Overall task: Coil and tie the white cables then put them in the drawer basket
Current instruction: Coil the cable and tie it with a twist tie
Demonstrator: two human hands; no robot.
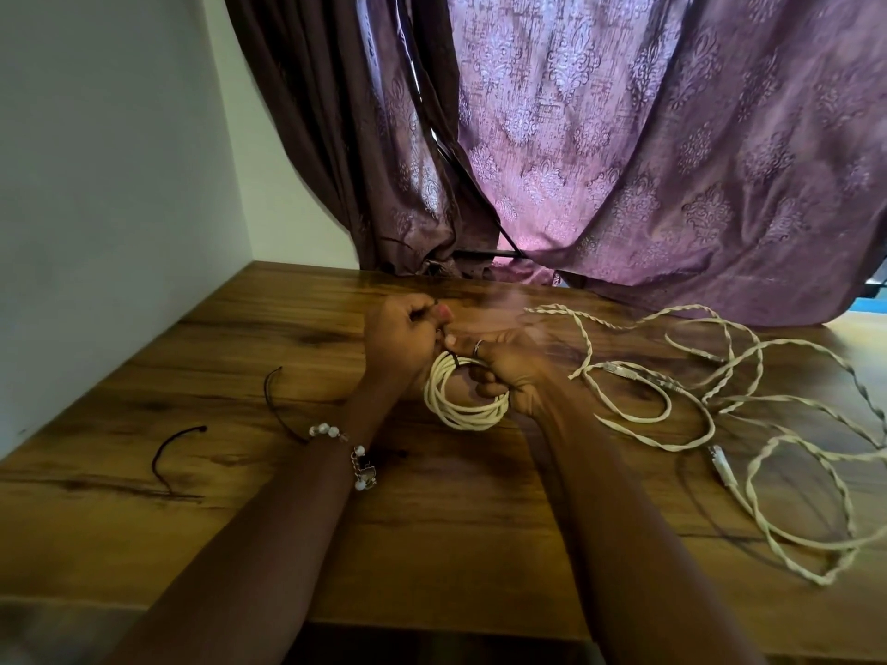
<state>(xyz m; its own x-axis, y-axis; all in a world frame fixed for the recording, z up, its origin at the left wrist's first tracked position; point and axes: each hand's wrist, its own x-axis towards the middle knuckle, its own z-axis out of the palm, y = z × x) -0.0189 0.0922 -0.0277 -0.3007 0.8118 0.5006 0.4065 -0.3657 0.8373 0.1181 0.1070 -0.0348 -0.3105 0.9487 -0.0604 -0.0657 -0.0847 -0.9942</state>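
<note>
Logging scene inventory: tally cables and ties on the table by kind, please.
Coiled white cable, held in both hands: 1
Loose white cables, tangled on the right; separate count unclear, several connectors show: 1 pile
Loose black ties on the table: 2
Black tie at the top of the coil: 1
Total: 5 entries

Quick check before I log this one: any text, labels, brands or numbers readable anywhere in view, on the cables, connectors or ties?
None readable.
Coiled white cable, held by both hands: no print visible.
Loose white cables on the table: connectors too small and blurred to show any marking.
Black ties: plain.
Curtain: pattern only, no lettering.
</note>
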